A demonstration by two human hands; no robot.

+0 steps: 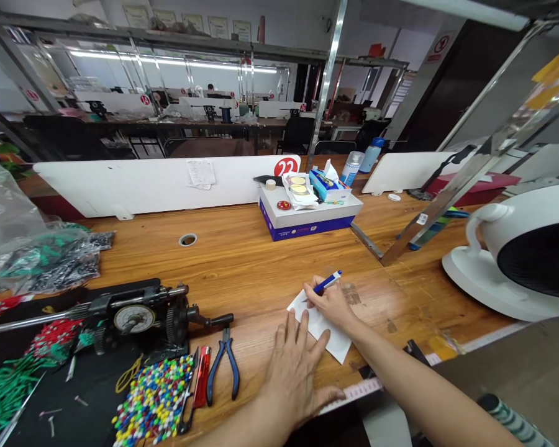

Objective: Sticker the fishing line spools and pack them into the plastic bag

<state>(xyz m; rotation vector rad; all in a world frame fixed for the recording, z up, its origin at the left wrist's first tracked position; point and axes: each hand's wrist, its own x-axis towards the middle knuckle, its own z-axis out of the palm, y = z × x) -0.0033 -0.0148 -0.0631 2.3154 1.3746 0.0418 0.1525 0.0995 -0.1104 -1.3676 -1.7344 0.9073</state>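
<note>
My right hand (331,302) grips a blue and white pen (328,282), its tip down at the upper part of a small white sheet of paper (336,343). Flat and with fingers spread, my left hand (294,363) presses on the paper's left edge and the wooden table (228,267). Any writing is too small to read. To the left of that hand lie blue-handled pliers (223,366), a red utility knife (202,375) and dark scissors (186,403).
Colourful beads (156,397) lie beside a black hand-cranked winding machine (140,318) at left. Behind are plastic bags (13,230) and a blue-white box (307,226) carrying tissues (328,186). A metal post (428,211) and white fan (489,248) stand at right.
</note>
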